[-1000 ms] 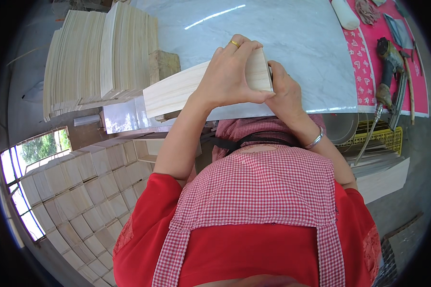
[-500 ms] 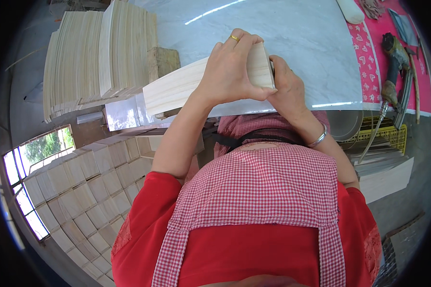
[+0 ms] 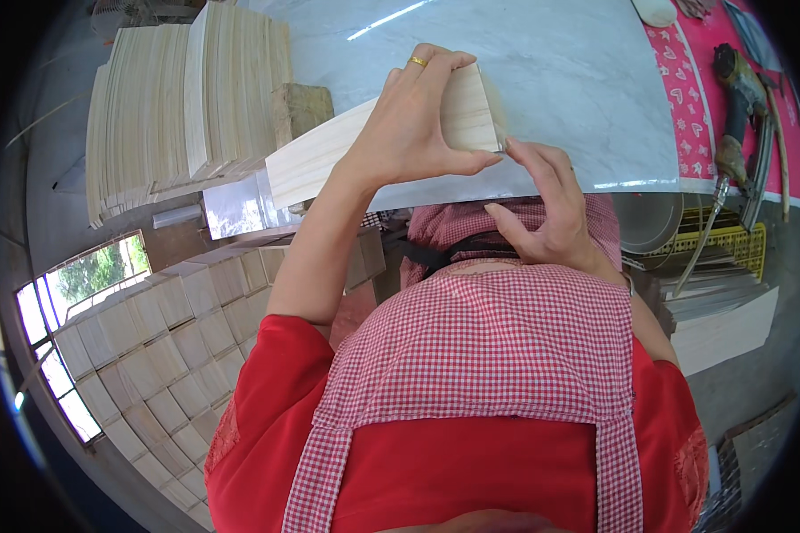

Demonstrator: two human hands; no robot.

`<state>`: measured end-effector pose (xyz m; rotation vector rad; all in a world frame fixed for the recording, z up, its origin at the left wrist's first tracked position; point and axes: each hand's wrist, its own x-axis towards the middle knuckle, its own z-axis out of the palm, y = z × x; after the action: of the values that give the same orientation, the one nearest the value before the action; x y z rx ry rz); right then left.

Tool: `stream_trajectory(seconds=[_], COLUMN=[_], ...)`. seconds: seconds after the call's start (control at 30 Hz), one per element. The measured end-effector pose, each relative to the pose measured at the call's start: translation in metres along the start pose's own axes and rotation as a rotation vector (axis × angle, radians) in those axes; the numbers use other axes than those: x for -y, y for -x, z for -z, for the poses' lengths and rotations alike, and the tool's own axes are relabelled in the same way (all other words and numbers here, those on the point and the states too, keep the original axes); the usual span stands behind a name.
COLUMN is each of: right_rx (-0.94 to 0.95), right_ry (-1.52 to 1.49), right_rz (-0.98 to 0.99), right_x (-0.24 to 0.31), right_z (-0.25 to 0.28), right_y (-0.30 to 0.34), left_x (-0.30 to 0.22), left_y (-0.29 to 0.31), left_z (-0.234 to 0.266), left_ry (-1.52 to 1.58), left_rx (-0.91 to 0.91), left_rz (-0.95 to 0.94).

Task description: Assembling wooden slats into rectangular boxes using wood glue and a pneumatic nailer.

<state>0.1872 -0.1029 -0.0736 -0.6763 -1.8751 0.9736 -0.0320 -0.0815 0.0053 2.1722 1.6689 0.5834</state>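
A long pale wooden board [image 3: 468,115] lies at the near edge of the grey marbled tabletop [image 3: 587,115]. My left hand [image 3: 409,124] spans its right end, thumb on the near edge and fingers over the far edge, gripping it. A gold ring is on one finger. At the board's near right corner is the index fingertip of my right hand [image 3: 556,200]; whether it touches cannot be made out. That hand's thumb and fingers are spread, with nothing between them. The board's left end rests beside a rough wooden block [image 3: 302,114].
Upright stacks of thin wooden boards [image 3: 182,107] stand at the left. A power tool [image 3: 733,115] with a hose lies on pink patterned cloth [image 3: 689,107] at the right. Below are a yellow crate [image 3: 754,249] and, lower left, many stacked wooden boxes [image 3: 178,346].
My right hand has left the board's end face, dropping toward me with its fingers spreading. My left hand has shifted slightly left and away, still gripping the board.
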Motion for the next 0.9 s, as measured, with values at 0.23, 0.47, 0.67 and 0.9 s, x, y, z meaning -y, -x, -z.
stream_trajectory(seconds=[0.23, 0.47, 0.67, 0.9], right_rx=[0.010, 0.021, 0.051, 0.080], right_ry=[-0.007, -0.238, -0.347, -0.283], right_rz=[0.018, -0.045, -0.073, -0.149], right_x=[0.000, -0.005, -0.007, -0.025], right_z=[0.000, -0.002, 0.001, 0.013], right_y=[0.000, 0.000, -0.002, -0.045], left_x=[-0.001, -0.003, -0.005, -0.002], left_y=[0.000, -0.004, -0.005, -0.001], left_z=[-0.002, -0.003, -0.004, -0.004], left_ry=[-0.031, -0.029, -0.033, -0.047], left_rx=[0.006, 0.008, 0.016, 0.006], left_rz=[0.022, 0.055, 0.085, 0.063])
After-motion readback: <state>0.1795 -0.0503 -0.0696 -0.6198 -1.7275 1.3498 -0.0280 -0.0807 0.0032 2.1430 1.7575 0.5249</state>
